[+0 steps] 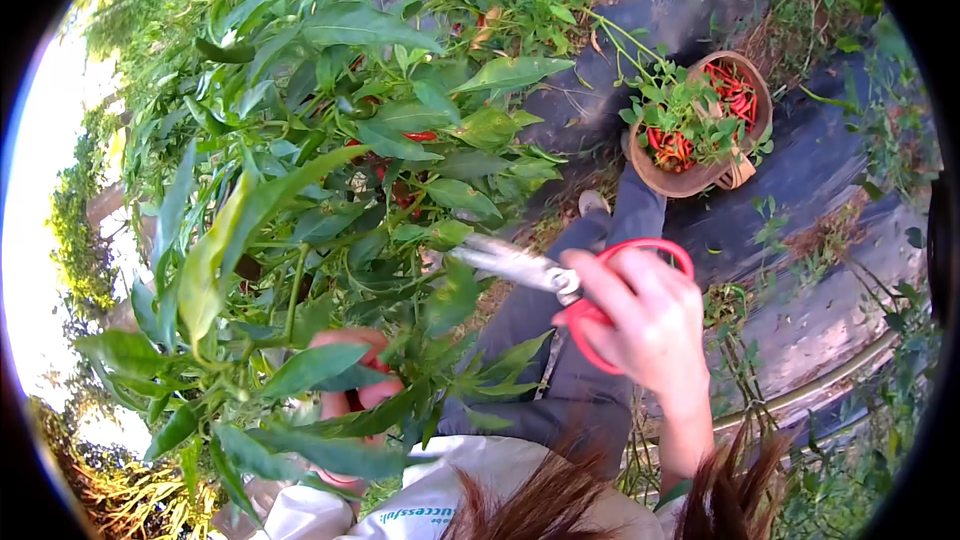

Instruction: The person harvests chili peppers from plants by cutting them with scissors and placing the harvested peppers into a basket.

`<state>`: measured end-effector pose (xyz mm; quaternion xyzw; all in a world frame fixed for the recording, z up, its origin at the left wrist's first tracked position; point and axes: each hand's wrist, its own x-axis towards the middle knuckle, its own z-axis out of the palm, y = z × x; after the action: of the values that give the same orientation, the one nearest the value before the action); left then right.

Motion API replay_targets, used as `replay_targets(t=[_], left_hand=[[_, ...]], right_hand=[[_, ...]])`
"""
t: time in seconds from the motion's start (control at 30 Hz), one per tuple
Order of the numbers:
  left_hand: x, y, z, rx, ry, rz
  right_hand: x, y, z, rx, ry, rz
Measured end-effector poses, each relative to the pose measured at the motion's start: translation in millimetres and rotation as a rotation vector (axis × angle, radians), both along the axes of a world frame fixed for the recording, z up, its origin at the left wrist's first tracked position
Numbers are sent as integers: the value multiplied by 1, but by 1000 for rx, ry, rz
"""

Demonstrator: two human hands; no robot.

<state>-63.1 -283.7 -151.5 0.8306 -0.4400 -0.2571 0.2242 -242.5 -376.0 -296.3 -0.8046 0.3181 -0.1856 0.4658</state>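
My right hand [655,325] is closed around the red handles of a pair of scissors [565,285]. The metal blades point left, with their tips close to the leaves of a pepper plant [400,30]. My left hand [350,375] is in the lower foliage, its fingers curled and partly covered by leaves. What those fingers hold, if anything, is hidden. A red chili pepper [420,136] shows between leaves above the blades, and a green pepper [225,51] hangs at the upper left.
A woven basket [672,182] with red chilies stands beyond my legs, partly covered by a leafy sprig [680,105]. Dark ground sheeting [800,230] runs along the row. A pale hose [830,380] lies at the right among weeds. Long hair hangs into the lower view.
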Motion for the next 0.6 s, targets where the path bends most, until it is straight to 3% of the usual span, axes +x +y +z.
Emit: replay_targets(t=[0.1,0.2,0.27,0.3,0.43,0.6], left_hand=[[2,-6,13,118,67,-346],[-18,46,-1,-416,24,3],[9,62,42,-481,-42,-299],[18,66,58,-498,-11,-307],[47,51,112,-474,424,-117],[91,2,164,-305,1196,25]], right_hand=[[-10,-13,-1,27,73,-73],[-7,-24,-6,52,66,-91],[-4,-29,-13,76,48,-95],[-2,-30,-17,94,48,-111],[6,-35,-24,160,40,-131],[7,-43,-22,289,63,-112]])
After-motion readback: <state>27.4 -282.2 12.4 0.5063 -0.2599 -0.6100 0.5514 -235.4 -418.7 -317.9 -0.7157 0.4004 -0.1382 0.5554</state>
